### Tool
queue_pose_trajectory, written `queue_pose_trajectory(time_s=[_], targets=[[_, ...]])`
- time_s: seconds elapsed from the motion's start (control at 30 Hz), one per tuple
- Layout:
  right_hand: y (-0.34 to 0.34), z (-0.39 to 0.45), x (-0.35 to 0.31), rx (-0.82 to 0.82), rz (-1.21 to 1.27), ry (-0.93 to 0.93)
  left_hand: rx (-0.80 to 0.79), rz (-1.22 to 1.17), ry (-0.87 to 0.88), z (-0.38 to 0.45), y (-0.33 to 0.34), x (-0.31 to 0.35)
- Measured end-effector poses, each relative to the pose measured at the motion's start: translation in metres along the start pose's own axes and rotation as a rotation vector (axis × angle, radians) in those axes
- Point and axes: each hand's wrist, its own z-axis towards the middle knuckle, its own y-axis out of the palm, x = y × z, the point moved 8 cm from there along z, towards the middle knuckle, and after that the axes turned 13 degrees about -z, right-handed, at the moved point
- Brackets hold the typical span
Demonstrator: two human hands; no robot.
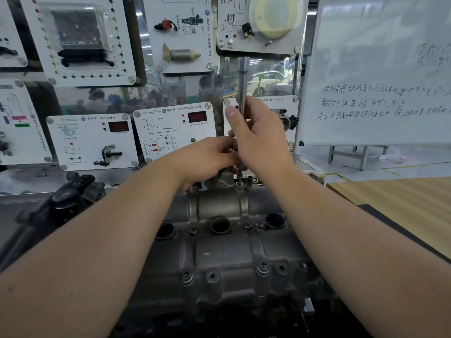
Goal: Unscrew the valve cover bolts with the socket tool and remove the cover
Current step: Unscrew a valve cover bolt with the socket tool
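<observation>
Two hands, one tool. Your right hand (pixel 258 140) wraps the shaft of the socket tool (pixel 242 113), fingers curled round it; the tool stands upright, likely so its tip sits square on the bolt (pixel 239 182) at the far end of the valve cover (pixel 227 242). Your left hand (pixel 210 159) curls in low beside the shaft near its foot, apparently steadying it; whether it truly pinches the tool cannot be told. Cover: grey metal, lying lengthwise toward you, not yet lifted off. Several bolts show along its near edge (pixel 263 267). Behind: wall panels (pixel 92 140); right: whiteboard (pixel 380 76).
</observation>
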Motion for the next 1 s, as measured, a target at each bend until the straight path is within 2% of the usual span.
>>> queue_pose_trajectory(time_s=[0.13,0.4,0.73,1.0], targets=[[-0.0038,0.0008,0.0033,0.039,0.011,0.018,0.02,0.008,-0.005,0.0008,0.0,-0.0009],[0.0008,-0.0005,0.0001,-0.022,0.035,0.029,0.02,-0.028,-0.002,-0.0003,-0.0011,-0.0004],[0.0006,0.0029,0.0032,-0.016,-0.064,0.0,0.028,-0.024,-0.018,0.0,-0.0017,-0.0022],[0.0026,-0.0026,-0.0011,-0.047,0.026,-0.006,0.012,-0.029,0.009,-0.001,-0.002,0.0011]])
